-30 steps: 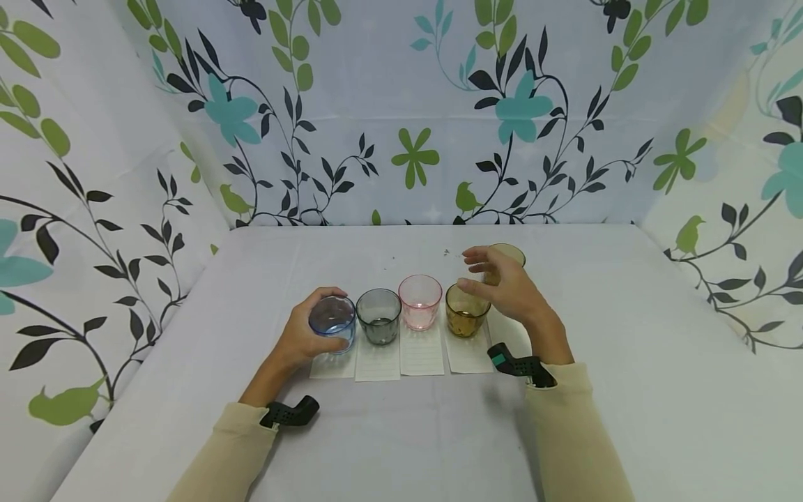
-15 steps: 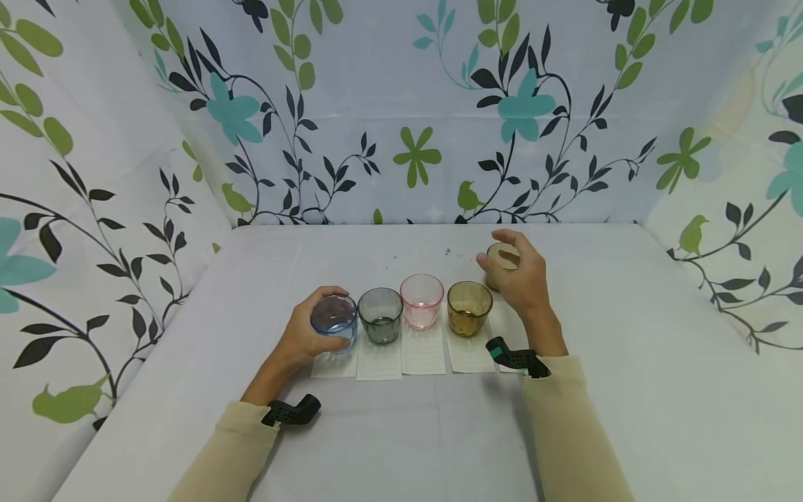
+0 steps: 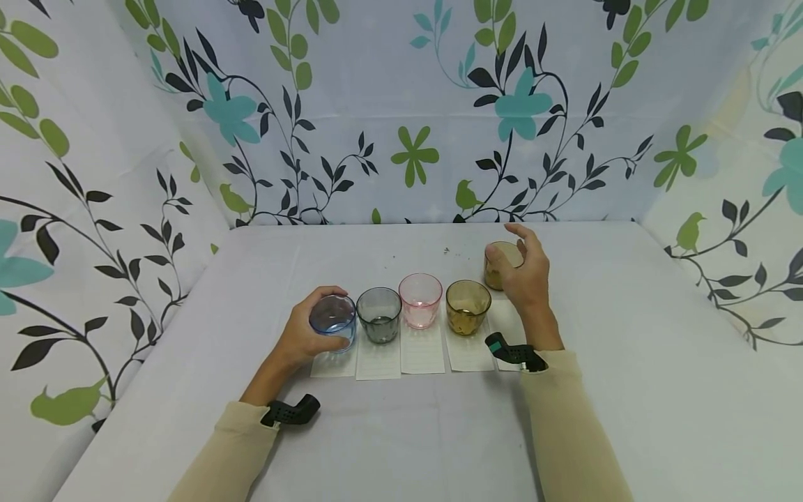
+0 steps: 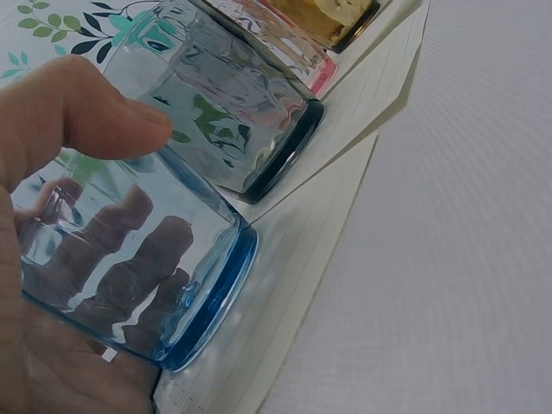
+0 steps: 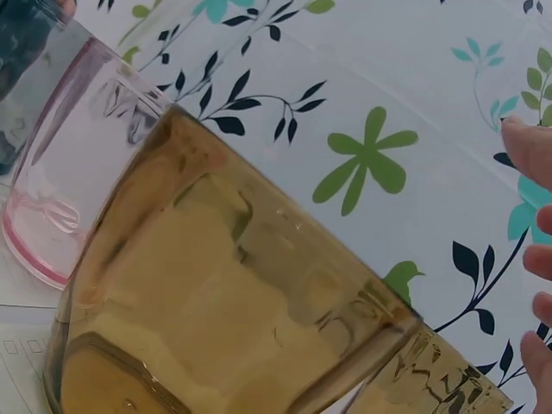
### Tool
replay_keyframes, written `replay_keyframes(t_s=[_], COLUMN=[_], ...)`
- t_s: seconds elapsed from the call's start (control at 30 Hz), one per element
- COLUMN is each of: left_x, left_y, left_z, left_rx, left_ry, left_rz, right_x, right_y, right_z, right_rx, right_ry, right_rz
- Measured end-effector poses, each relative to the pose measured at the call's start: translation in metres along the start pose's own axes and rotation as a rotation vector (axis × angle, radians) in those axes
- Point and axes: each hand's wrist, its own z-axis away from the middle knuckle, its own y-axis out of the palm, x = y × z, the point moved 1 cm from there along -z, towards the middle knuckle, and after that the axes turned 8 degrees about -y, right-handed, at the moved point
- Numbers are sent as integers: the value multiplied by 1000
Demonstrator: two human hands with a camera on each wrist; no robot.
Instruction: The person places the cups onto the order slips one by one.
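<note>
My left hand (image 3: 300, 335) grips a blue glass (image 4: 129, 259) at the left end of a row, thumb and fingers round its wall. Beside it stand a grey glass (image 3: 379, 317), a pink-rimmed clear glass (image 3: 420, 303) and an amber glass (image 3: 468, 310). Behind the amber one, at the right, is a paler amber glass (image 3: 494, 277). My right hand (image 3: 527, 279) is at this far glass, its thumb overlapping it in the head view and its index finger stretched out. In the right wrist view, its fingers (image 5: 539, 259) are spread, with a gap between them and the glass.
Several lined paper strips (image 3: 422, 355) lie side by side under and in front of the glasses. A white cloth (image 3: 401, 432) covers the table. Patterned curtains (image 3: 351, 70) hang at the back and sides. Both wrists wear a black camera mount (image 3: 291, 411).
My right hand has moved from above the near amber glass back and right to the pale amber glass. My left hand has stayed on the blue glass.
</note>
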Motion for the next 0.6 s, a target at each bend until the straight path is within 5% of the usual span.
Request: replay_keyframes(t_s=[0.2,0.6], left_x=[-1,1], left_y=[0,-1], left_z=[-1,0], left_rx=[0,0], left_ry=[0,0], left_rz=[4,-5], right_x=[-13,-36], right_y=[-1,8], right_z=[-1,4], right_rx=[-43,-46], right_ry=[25,245], right_rz=[35,-38])
